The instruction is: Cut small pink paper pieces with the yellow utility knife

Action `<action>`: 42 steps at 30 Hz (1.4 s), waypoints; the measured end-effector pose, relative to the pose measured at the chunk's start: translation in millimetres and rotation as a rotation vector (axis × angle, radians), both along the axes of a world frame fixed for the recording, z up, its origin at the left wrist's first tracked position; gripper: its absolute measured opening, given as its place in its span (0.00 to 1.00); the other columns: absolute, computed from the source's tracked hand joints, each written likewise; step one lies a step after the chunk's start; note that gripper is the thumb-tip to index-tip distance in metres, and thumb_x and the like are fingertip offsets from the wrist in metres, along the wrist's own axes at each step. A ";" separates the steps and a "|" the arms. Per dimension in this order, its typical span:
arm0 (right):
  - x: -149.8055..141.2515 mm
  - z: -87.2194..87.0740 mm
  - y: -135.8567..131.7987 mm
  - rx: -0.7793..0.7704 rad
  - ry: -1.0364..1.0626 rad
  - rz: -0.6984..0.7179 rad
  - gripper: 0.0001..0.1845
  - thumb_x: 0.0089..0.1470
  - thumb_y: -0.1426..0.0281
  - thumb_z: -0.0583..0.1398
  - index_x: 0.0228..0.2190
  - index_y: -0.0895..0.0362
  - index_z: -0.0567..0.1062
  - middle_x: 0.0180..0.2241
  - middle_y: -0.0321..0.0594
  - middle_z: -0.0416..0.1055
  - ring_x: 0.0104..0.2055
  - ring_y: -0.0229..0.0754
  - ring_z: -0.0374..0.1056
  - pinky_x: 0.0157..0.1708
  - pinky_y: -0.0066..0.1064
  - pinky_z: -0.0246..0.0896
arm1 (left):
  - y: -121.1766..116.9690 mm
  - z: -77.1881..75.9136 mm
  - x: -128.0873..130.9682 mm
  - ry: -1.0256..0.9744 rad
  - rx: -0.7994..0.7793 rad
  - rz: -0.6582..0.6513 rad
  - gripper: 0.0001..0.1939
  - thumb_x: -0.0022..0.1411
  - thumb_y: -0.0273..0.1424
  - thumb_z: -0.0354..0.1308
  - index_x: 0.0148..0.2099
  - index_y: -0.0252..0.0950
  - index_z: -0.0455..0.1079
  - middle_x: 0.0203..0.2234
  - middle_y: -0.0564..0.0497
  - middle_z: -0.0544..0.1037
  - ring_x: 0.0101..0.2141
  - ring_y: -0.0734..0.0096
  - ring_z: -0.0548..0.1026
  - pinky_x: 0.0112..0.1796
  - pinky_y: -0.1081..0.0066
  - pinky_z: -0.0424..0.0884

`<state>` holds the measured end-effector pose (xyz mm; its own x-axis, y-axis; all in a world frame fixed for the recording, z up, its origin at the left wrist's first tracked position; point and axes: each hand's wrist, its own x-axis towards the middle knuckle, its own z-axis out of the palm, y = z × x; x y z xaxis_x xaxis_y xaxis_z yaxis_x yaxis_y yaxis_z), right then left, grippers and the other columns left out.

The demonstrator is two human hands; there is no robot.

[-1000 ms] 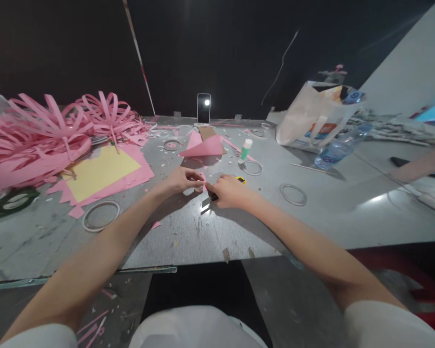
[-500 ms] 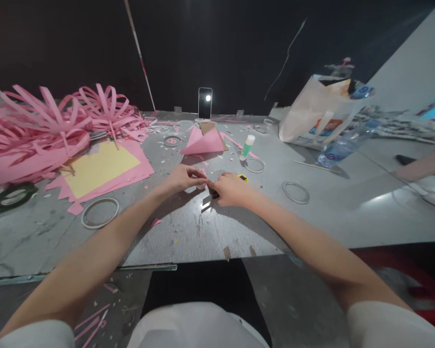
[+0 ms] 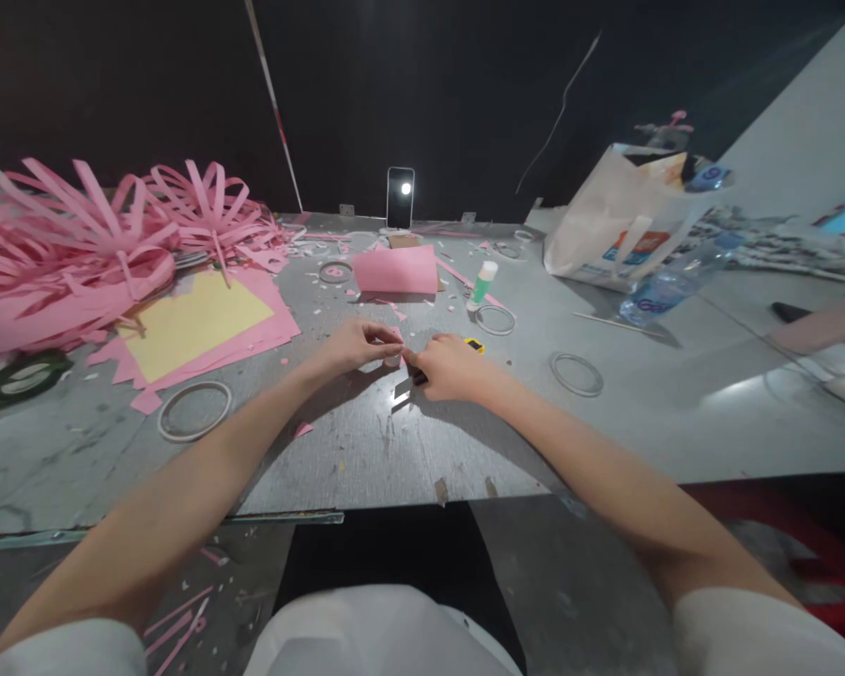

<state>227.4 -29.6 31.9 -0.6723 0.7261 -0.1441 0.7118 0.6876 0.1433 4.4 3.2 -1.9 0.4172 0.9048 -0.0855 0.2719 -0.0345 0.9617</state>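
Closely paired, the left hand (image 3: 356, 345) pinches a pink paper scrap (image 3: 395, 333) while the right hand (image 3: 447, 366) grips a yellow-ended tool (image 3: 474, 345), a glue stick (image 3: 483, 284) standing farther off, right.

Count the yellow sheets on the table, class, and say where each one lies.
1 visible: the yellow sheet lies on pink paper, left of the left hand. More could be hidden underneath.
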 end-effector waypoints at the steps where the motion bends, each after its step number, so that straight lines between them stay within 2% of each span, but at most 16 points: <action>1: 0.4 0.1 -1.0 0.000 -0.002 0.001 0.23 0.60 0.69 0.64 0.54 0.62 0.82 0.34 0.49 0.82 0.38 0.53 0.75 0.41 0.40 0.56 | -0.2 -0.7 0.1 -0.002 0.006 -0.005 0.15 0.61 0.44 0.75 0.42 0.39 0.85 0.38 0.43 0.85 0.39 0.61 0.80 0.39 0.66 0.74; 6: -0.2 -2.1 -9.9 0.011 -0.003 -0.007 0.20 0.59 0.68 0.65 0.51 0.63 0.83 0.35 0.52 0.82 0.39 0.54 0.76 0.43 0.40 0.57 | -5.2 -0.7 1.5 -0.044 -0.028 0.027 0.20 0.66 0.51 0.70 0.42 0.37 0.83 0.35 0.43 0.85 0.39 0.61 0.80 0.39 0.65 0.76; 10: -2.5 -4.1 -15.9 0.026 0.013 -0.044 0.17 0.59 0.69 0.65 0.48 0.63 0.83 0.34 0.51 0.83 0.38 0.54 0.76 0.44 0.40 0.57 | -11.3 3.3 0.9 -0.090 -0.065 0.026 0.16 0.66 0.45 0.71 0.43 0.36 0.83 0.38 0.41 0.85 0.39 0.61 0.81 0.39 0.65 0.76; 15: 0.1 -6.2 -16.2 0.027 0.021 -0.056 0.18 0.61 0.69 0.64 0.50 0.62 0.82 0.34 0.49 0.83 0.38 0.52 0.75 0.43 0.39 0.56 | -8.3 7.8 -0.8 0.087 -0.025 0.016 0.12 0.64 0.40 0.72 0.42 0.36 0.85 0.33 0.43 0.85 0.34 0.62 0.79 0.34 0.67 0.73; 18: 2.6 -6.9 -15.5 0.022 0.028 -0.055 0.18 0.61 0.69 0.64 0.51 0.62 0.81 0.34 0.48 0.82 0.38 0.52 0.74 0.43 0.39 0.55 | -7.6 10.5 -0.1 0.095 -0.022 0.007 0.12 0.65 0.39 0.71 0.42 0.36 0.85 0.34 0.42 0.86 0.33 0.63 0.79 0.32 0.68 0.71; 23: 3.4 -6.1 -15.9 0.005 0.031 -0.070 0.18 0.60 0.70 0.64 0.51 0.61 0.81 0.33 0.47 0.82 0.39 0.53 0.72 0.42 0.38 0.54 | -11.5 13.3 0.4 0.137 -0.026 -0.012 0.15 0.66 0.44 0.69 0.44 0.36 0.85 0.35 0.43 0.86 0.32 0.65 0.78 0.30 0.69 0.68; 28: 2.7 -6.2 -15.8 0.008 0.035 -0.074 0.17 0.61 0.71 0.64 0.51 0.60 0.81 0.33 0.47 0.81 0.39 0.52 0.72 0.42 0.38 0.54 | -9.0 5.9 0.5 0.134 0.024 -0.009 0.20 0.71 0.51 0.63 0.45 0.39 0.85 0.38 0.44 0.86 0.35 0.63 0.79 0.31 0.69 0.67; 34: 2.3 -7.7 -15.4 0.005 0.028 -0.072 0.18 0.62 0.69 0.65 0.52 0.62 0.81 0.33 0.48 0.81 0.41 0.53 0.73 0.42 0.38 0.54 | -2.6 2.5 4.4 0.211 0.102 -0.017 0.16 0.63 0.44 0.71 0.47 0.39 0.87 0.39 0.43 0.87 0.36 0.62 0.79 0.33 0.67 0.69; 42: 3.2 -7.8 -15.1 0.002 0.012 -0.073 0.18 0.62 0.68 0.64 0.53 0.61 0.81 0.34 0.48 0.82 0.41 0.54 0.73 0.42 0.38 0.55 | -5.6 7.8 4.8 0.248 0.083 0.015 0.17 0.62 0.45 0.70 0.46 0.39 0.87 0.34 0.45 0.85 0.28 0.68 0.73 0.27 0.68 0.63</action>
